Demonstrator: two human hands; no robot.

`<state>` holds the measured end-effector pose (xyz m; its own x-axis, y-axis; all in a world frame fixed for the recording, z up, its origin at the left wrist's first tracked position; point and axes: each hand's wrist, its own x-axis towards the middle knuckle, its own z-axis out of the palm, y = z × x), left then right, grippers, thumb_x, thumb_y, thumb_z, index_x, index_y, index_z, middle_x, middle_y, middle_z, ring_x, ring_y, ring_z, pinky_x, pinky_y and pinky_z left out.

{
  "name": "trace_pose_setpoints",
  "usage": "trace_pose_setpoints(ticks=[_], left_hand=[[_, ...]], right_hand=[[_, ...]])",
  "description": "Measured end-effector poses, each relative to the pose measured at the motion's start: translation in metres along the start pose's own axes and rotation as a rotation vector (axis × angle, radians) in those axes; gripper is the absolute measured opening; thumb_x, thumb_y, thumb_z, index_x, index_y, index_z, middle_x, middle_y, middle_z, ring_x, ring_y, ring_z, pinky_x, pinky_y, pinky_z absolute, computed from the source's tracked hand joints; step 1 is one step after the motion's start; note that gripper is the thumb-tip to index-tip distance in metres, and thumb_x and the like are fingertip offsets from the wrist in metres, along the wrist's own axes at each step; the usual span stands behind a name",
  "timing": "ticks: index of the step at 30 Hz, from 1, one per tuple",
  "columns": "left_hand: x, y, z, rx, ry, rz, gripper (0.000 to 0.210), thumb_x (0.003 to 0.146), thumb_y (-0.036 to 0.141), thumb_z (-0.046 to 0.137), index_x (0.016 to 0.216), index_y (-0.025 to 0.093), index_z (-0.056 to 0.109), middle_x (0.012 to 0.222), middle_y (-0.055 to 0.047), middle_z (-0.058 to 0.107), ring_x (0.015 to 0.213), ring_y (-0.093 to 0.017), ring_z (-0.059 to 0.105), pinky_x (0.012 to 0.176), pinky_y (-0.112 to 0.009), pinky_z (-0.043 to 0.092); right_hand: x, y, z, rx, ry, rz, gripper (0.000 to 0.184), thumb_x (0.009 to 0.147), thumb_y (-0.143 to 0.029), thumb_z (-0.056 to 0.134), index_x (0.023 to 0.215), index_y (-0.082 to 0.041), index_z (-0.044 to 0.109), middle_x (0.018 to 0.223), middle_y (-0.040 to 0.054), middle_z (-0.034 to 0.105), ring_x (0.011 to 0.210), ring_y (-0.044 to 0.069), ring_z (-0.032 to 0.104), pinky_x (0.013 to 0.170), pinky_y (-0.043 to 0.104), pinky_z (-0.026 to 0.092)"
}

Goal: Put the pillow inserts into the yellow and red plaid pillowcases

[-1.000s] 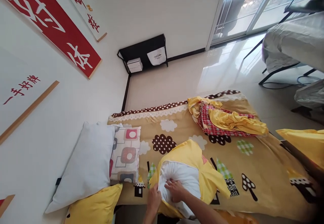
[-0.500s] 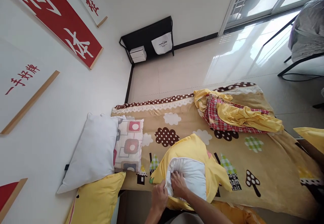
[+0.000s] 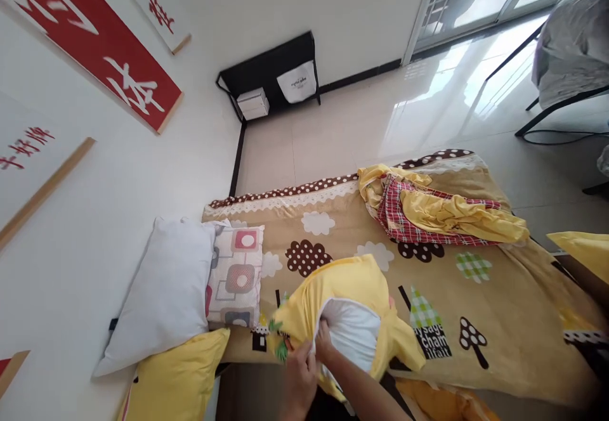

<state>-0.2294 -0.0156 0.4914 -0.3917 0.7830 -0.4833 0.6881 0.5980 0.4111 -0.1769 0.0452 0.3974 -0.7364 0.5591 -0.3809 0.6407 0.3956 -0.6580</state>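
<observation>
A yellow pillowcase (image 3: pixel 354 272) lies on the patterned bedspread close in front of me, its opening facing me. Within that opening shows a white pillow (image 3: pixel 354 332). My left hand (image 3: pixel 301 370) is closed on the left rim of the pillowcase opening. Reaching into the same opening, my right hand (image 3: pixel 325 343) rests at the pillow's left side; its fingers are hidden inside the case. Green details at the pillowcase's left corner are blurred.
The bedspread (image 3: pixel 442 281) covers the bed. Left are a white pillow (image 3: pixel 159 288), a patterned pillow (image 3: pixel 240 275) and a yellow pillow (image 3: pixel 178 370). Crumpled yellow and red plaid cloth (image 3: pixel 428 212) lies at the far right. A black rack (image 3: pixel 266 63) stands by the wall.
My right hand has pushed deeper into the pillowcase at its left end, and its fingers have gone out of sight. The left corner of the pillowcase has shifted left and down.
</observation>
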Motion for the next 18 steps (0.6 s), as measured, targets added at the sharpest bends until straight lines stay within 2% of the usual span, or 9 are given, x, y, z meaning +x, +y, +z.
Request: trace_pose_setpoints(ticks=[2,5,7,10,12,14,16,18], left_hand=[[0.023,-0.006,-0.007,-0.065,0.109,0.047,0.041,0.085,0.02,0.036,0.105,0.023,0.071,0.109,-0.013,0.073,0.104,-0.026,0.066,0.096,-0.038,0.05],[0.075,-0.028,-0.012,-0.152,0.277,0.043,0.035,0.082,0.021,0.039,0.096,0.018,0.07,0.099,-0.014,0.073,0.098,-0.028,0.067,0.09,-0.041,0.051],[0.111,-0.049,-0.005,-0.186,0.321,0.019,0.03,0.08,0.02,0.04,0.09,0.017,0.069,0.093,-0.013,0.072,0.094,-0.027,0.067,0.087,-0.04,0.052],[0.147,-0.088,0.017,-0.202,0.326,-0.047,0.025,0.079,0.02,0.043,0.09,0.018,0.065,0.094,-0.013,0.071,0.096,-0.026,0.065,0.089,-0.039,0.05],[0.156,-0.117,0.035,-0.212,0.338,-0.124,0.021,0.079,0.022,0.046,0.094,0.018,0.062,0.099,-0.012,0.069,0.101,-0.026,0.063,0.092,-0.038,0.047],[0.158,-0.146,0.048,-0.223,0.366,-0.24,0.017,0.08,0.025,0.049,0.093,0.018,0.058,0.098,-0.011,0.066,0.097,-0.025,0.062,0.089,-0.039,0.047],[0.156,-0.173,0.055,-0.233,0.386,-0.369,0.01,0.082,0.03,0.05,0.084,0.021,0.053,0.085,-0.007,0.063,0.083,-0.024,0.06,0.08,-0.039,0.046],[0.156,-0.194,0.055,-0.253,0.373,-0.442,0.019,0.083,0.036,0.051,0.071,0.023,0.048,0.068,-0.002,0.055,0.067,-0.02,0.053,0.07,-0.036,0.043]], right_hand=[[0.01,0.016,-0.014,0.016,0.017,0.0,0.049,0.079,-0.028,0.063,0.128,-0.021,0.063,0.138,0.0154,0.057,0.13,0.041,0.046,0.109,0.06,0.034],[0.006,0.063,-0.027,0.129,0.107,-0.072,0.052,0.085,-0.03,0.057,0.137,-0.02,0.056,0.146,0.0142,0.05,0.134,0.03,0.046,0.112,0.046,0.038],[-0.009,0.1,-0.026,0.197,0.169,-0.066,0.051,0.093,-0.026,0.044,0.143,-0.023,0.049,0.149,0.0118,0.048,0.136,0.024,0.046,0.112,0.042,0.039],[-0.031,0.139,-0.013,0.11,0.092,0.025,0.058,0.092,-0.025,0.045,0.15,-0.024,0.04,0.154,0.0102,0.043,0.141,0.025,0.041,0.113,0.044,0.039],[-0.034,0.139,-0.003,0.035,0.059,0.034,0.062,0.092,-0.025,0.048,0.153,-0.024,0.034,0.154,0.0118,0.042,0.141,0.027,0.04,0.111,0.045,0.041],[-0.023,0.12,0.007,-0.023,0.091,-0.004,0.06,0.094,-0.022,0.045,0.153,-0.024,0.033,0.15,0.0134,0.046,0.136,0.027,0.045,0.107,0.045,0.043],[-0.002,0.093,0.017,-0.065,0.113,-0.092,0.06,0.096,-0.019,0.044,0.154,-0.026,0.032,0.149,0.0121,0.046,0.135,0.026,0.045,0.106,0.043,0.044],[0.023,0.068,0.028,-0.108,0.064,-0.178,0.061,0.095,-0.024,0.049,0.153,-0.03,0.032,0.152,0.0089,0.043,0.135,0.028,0.042,0.105,0.042,0.044]])
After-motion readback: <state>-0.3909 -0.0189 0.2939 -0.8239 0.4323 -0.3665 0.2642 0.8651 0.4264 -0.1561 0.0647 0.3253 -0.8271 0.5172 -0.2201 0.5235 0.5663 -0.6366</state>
